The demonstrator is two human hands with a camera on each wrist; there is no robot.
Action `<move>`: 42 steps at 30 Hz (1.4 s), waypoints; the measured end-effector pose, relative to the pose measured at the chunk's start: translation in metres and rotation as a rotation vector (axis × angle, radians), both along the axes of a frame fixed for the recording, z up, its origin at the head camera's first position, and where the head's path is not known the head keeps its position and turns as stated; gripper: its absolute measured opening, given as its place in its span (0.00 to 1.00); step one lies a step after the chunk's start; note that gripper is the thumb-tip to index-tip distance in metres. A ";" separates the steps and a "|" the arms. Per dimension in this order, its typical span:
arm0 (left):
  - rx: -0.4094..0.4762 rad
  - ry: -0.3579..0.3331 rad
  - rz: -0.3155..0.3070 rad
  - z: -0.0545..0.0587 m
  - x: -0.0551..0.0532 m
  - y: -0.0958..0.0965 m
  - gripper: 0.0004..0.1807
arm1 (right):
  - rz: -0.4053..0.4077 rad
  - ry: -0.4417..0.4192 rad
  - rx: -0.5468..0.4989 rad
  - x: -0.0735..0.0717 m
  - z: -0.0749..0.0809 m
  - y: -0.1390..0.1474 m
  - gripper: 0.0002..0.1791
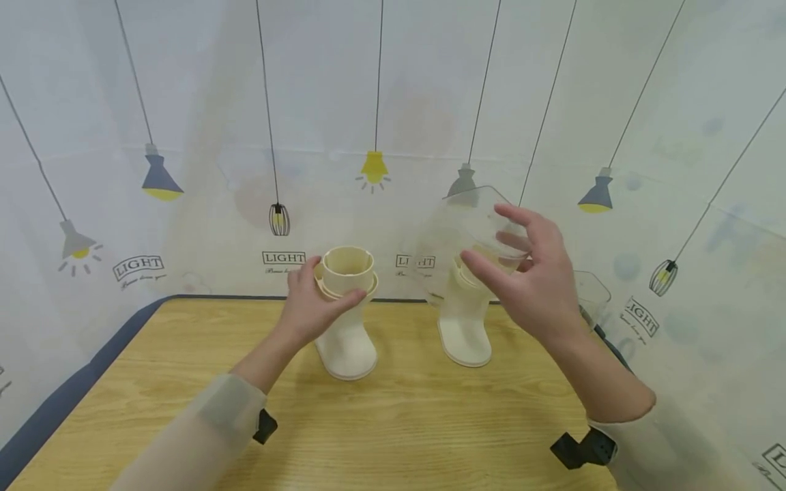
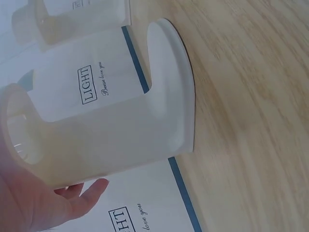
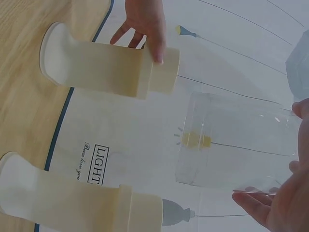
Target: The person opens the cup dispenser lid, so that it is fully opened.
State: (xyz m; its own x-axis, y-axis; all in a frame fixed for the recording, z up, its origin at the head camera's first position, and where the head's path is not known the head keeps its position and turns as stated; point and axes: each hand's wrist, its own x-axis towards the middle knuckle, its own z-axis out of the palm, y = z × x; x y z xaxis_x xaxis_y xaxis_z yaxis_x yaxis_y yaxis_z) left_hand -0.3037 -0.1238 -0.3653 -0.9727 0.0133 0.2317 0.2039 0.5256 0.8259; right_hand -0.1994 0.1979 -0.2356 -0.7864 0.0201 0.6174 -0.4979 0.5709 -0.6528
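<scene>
A cream, boot-shaped plastic stand stands upright on the table, with a round cup-like neck rising from its wider collar. My left hand grips that collar from the left, thumb across the front and fingers round the far side. A clear, many-sided plastic container is in my right hand, thumb on one side and fingers on the other, raised above the table. Behind the container, in the head view, is a matching cream stand; its upper part shows through the clear wall.
The wooden table has a dark blue edge. A white backdrop printed with hanging lamps rises behind and beside it. Another clear container stands at the right, partly behind my right forearm.
</scene>
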 end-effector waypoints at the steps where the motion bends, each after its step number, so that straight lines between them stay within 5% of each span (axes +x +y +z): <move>1: 0.014 -0.002 -0.004 0.000 0.000 -0.001 0.72 | -0.004 -0.013 0.002 0.002 -0.002 0.003 0.39; 7: 0.120 -0.023 -0.055 -0.001 -0.002 -0.011 0.70 | -0.033 -0.059 0.035 0.011 -0.016 0.021 0.38; 19: 0.114 -0.078 -0.156 -0.002 -0.013 -0.029 0.61 | -0.049 -0.154 0.154 0.025 -0.046 0.048 0.39; 32: 0.040 -0.146 -0.162 0.003 -0.019 -0.038 0.62 | -0.097 -0.241 0.307 0.026 -0.082 0.082 0.40; 42: 0.019 -0.166 -0.175 0.005 -0.022 -0.042 0.63 | -0.128 -0.382 0.299 0.023 -0.108 0.117 0.45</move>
